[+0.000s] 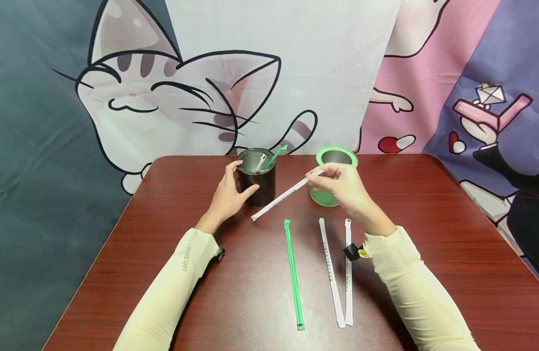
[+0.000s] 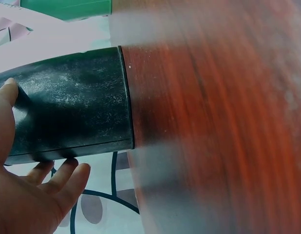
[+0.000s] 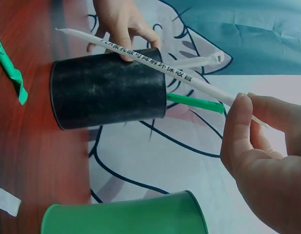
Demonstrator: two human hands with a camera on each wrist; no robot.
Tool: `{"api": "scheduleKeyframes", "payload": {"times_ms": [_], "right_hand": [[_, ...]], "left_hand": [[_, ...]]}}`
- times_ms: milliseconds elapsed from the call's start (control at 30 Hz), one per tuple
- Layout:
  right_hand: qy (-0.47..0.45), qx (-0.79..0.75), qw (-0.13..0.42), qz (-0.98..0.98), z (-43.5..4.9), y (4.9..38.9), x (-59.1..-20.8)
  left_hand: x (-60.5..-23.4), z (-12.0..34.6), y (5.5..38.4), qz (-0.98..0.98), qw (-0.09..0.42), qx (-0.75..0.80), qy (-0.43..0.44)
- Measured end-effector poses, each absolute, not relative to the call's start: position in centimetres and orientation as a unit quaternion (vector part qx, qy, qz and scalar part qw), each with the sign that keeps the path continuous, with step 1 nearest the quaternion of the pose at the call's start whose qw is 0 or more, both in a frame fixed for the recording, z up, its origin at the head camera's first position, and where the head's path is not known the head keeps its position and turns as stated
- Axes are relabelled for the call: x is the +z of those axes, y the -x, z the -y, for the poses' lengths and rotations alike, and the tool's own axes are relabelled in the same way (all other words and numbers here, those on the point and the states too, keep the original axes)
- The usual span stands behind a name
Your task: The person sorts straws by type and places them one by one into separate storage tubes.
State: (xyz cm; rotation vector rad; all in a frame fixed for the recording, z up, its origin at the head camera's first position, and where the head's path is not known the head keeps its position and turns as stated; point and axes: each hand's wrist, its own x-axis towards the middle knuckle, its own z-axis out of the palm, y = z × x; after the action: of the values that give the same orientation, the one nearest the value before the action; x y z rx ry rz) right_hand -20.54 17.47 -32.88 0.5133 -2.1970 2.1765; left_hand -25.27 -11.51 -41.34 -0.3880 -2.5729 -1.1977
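My left hand (image 1: 225, 200) grips a black can (image 1: 263, 187) from its left side, thumb on the near wall and fingers around the far left; the left wrist view shows the thumb and fingers on opposite sides. Out of the can's mouth stick a green paper-wrapped straw (image 3: 194, 101) and a white paper-wrapped straw (image 3: 201, 62). Between thumb and fingertips, my right hand (image 1: 346, 187) pinches one end of another white paper-wrapped straw (image 1: 281, 198) printed with dark characters. This straw slants down to the left, its free end in front of the black can in the head view.
A green can (image 1: 324, 198) stands behind my right hand, partly covered by it. On the near table (image 1: 164, 209) lie a wrapped green straw (image 1: 294, 273) and two wrapped white straws (image 1: 331, 273), roughly lengthwise. A cat-print cloth (image 1: 217, 102) hangs behind the table's back edge.
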Motion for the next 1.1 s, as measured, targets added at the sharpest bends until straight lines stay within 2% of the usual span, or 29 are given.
{"api": "scheduleKeyframes", "payload": {"times_ms": [267, 767, 967, 1100], "right_hand": [[-0.141, 0.737, 0.004, 0.661, -18.4, 20.4, -32.1], [-0.179, 0.784, -0.018, 0.595, -19.9, 20.3, -31.1], [-0.198, 0.787, -0.005, 0.584, -20.6, 20.3, -30.7], [-0.198, 0.792, 0.03, 0.577, -20.8, 20.4, -30.5]], "left_hand": [[-41.5, 11.6, 25.2, 0.889, 0.14, -0.415, 0.137], [-41.5, 11.5, 25.3, 0.885, 0.142, -0.42, 0.141], [-41.5, 11.6, 25.3, 0.885, 0.139, -0.422, 0.14], [-41.5, 11.6, 25.4, 0.885, 0.14, -0.421, 0.141]]}}
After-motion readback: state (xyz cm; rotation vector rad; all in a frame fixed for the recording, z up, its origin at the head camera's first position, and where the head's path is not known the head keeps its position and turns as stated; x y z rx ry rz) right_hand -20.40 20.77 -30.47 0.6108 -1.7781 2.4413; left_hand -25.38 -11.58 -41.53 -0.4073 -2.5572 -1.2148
